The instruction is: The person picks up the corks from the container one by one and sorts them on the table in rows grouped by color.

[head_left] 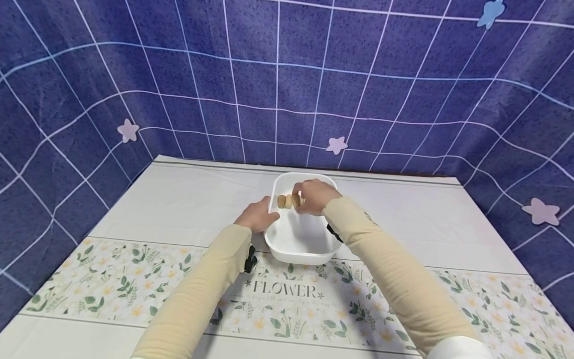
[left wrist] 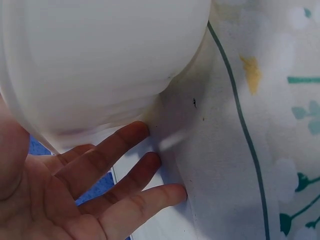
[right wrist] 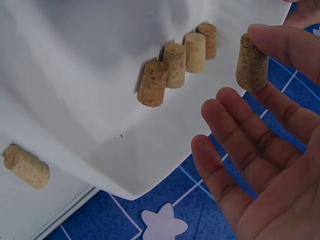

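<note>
A white plastic basin (head_left: 305, 247) stands on the table. My left hand (head_left: 257, 215) holds its left side, thumb over the rim; in the left wrist view, the fingers (left wrist: 120, 145) reach along the outer wall. Over the far part of the basin, my right hand (head_left: 316, 196) pinches a speckled brown cork (right wrist: 252, 62) between thumb and index finger, the other fingers spread loosely. Several tan and brown corks, among them a reddish-brown one (right wrist: 152, 84), stand side by side in the basin. My right hand hides part of this row in the head view.
Outside the basin, one pale cork (right wrist: 27, 166) lies on the table in the right wrist view. A white tablecloth (head_left: 202, 194) with a flowered band covers the table. Behind it hangs a blue curtain (head_left: 251, 89) with a grid pattern and stars.
</note>
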`<action>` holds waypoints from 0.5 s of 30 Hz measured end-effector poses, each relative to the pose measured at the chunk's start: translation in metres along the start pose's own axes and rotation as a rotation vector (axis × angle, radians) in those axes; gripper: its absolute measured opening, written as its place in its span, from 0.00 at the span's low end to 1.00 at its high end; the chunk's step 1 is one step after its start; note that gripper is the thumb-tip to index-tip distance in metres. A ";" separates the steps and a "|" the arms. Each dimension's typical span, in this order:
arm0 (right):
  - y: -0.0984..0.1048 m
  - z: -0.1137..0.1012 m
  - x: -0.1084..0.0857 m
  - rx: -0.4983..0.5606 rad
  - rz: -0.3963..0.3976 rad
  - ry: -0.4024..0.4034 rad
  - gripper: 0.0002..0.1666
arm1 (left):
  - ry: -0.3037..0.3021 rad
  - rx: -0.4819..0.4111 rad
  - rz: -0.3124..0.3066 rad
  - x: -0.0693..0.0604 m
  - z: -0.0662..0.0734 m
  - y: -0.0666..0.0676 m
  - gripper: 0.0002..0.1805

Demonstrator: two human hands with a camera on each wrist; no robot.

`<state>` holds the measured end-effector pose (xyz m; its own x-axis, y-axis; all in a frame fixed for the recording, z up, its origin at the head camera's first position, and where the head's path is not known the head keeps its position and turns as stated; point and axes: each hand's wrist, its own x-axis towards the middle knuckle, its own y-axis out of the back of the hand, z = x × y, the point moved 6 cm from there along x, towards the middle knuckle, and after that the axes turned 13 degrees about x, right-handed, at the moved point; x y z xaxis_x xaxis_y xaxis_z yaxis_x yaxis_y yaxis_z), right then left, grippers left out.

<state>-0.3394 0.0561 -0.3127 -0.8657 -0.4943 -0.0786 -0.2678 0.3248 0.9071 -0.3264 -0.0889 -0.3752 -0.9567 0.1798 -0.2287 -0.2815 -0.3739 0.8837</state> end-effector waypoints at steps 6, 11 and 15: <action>0.004 0.004 -0.003 0.010 0.003 -0.008 0.21 | 0.003 0.002 -0.003 0.000 0.000 0.000 0.33; 0.009 0.009 -0.007 0.027 -0.002 0.012 0.20 | 0.001 0.006 0.008 0.000 0.000 0.000 0.33; 0.012 0.016 -0.009 0.027 -0.006 0.031 0.23 | -0.001 0.008 0.017 0.000 0.000 0.000 0.32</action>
<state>-0.3414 0.0777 -0.3075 -0.8508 -0.5206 -0.0710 -0.2846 0.3430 0.8952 -0.3265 -0.0889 -0.3752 -0.9612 0.1745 -0.2135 -0.2649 -0.3693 0.8907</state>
